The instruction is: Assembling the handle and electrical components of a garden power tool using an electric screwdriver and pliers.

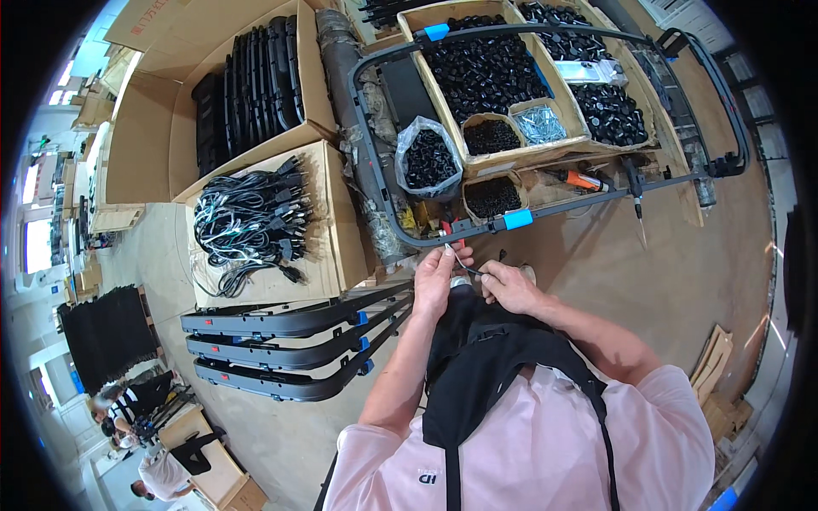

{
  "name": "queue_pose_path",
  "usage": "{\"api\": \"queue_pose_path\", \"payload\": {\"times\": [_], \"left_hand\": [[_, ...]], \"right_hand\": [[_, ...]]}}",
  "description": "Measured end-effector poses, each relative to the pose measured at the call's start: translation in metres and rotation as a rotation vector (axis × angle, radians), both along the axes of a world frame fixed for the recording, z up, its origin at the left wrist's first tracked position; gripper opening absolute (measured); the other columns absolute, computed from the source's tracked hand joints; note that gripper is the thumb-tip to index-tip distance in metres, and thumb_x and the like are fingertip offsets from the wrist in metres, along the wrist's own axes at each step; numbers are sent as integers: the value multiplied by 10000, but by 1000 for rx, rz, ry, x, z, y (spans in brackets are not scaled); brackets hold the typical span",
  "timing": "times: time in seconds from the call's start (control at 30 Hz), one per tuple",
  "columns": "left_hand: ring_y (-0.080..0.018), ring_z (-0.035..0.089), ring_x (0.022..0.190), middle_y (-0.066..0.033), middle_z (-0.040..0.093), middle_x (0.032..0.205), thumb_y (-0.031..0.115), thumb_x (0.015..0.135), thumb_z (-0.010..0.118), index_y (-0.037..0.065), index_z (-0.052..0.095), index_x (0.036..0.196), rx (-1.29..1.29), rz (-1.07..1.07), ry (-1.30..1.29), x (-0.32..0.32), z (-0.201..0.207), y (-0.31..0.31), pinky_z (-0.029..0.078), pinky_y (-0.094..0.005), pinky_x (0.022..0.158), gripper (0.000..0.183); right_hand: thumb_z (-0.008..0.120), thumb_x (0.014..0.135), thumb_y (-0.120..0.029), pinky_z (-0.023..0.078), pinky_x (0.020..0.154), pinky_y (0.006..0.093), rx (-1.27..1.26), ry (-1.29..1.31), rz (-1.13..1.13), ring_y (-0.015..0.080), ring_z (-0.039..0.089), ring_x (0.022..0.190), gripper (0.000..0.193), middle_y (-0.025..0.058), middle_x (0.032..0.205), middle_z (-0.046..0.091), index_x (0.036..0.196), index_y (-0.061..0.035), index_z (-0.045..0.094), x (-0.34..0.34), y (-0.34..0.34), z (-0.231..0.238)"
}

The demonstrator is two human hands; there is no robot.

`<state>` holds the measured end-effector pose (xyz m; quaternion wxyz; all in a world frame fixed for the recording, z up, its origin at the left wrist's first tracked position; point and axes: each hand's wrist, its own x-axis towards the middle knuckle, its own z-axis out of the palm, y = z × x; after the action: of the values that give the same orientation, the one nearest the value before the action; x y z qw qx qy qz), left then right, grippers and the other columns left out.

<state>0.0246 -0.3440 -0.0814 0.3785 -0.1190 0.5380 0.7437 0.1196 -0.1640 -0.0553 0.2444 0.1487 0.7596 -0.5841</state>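
Note:
A black metal frame [588,197] with rounded corners and blue tape lies across the bench in front of me. Just below its near rail, my left hand [434,277] is closed, pinching the pale wire end of a thin power cord. To the right, my right hand [509,287] closes around the black part of the same power cord [469,270], which runs in a short curve between both hands. A dark cord end pokes out above the right fingers. Something red shows on the near rail by my left fingertips; its kind is unclear.
Wooden bins of black caps [486,72] and a box of silver screws [539,124] stand behind the rail, near an orange-handled screwdriver [586,180]. Left are a carton of bundled cords [256,221] and stacked frames [273,349]. Other people [162,473] work at far left.

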Motion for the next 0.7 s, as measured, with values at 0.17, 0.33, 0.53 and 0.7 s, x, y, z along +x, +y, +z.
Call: {"api": "queue_pose_path", "payload": {"times": [0.17, 0.33, 0.53, 0.7], "left_hand": [[-143, 686, 938, -96, 725, 1174, 248, 1133, 509, 0, 615, 1318, 21, 22, -42, 3, -2, -3, 550, -289, 826, 328], [-121, 645, 1102, -74, 684, 1281, 257, 1128, 529, 15, 574, 1384, 20, -17, -50, 26, -18, -17, 527, -296, 956, 355], [-106, 622, 1079, -26, 679, 1215, 270, 1140, 506, 41, 584, 1415, -29, -129, 134, 28, -30, -15, 510, -284, 963, 366], [-76, 590, 907, 16, 656, 1034, 338, 1147, 473, 62, 626, 1324, -4, -130, 50, 22, -36, -4, 496, -270, 797, 362]], "right_hand": [[485, 1075, -189, 574, 736, 392, -122, 35, -75, 219, 728, 784, 247, 116, 855, 725, 1117, 27, 595, -14, -8, -5], [512, 1069, -182, 567, 726, 351, -201, 26, -206, 188, 710, 800, 263, 100, 924, 733, 1148, 33, 642, -40, -28, -8], [536, 1049, -200, 559, 738, 393, -132, -42, -193, 237, 693, 783, 283, 120, 912, 721, 1146, -11, 724, -52, -32, 1], [582, 997, -221, 545, 831, 481, 372, 292, 85, 393, 684, 911, 275, 201, 944, 703, 1112, -31, 744, -52, -21, -6]]}}
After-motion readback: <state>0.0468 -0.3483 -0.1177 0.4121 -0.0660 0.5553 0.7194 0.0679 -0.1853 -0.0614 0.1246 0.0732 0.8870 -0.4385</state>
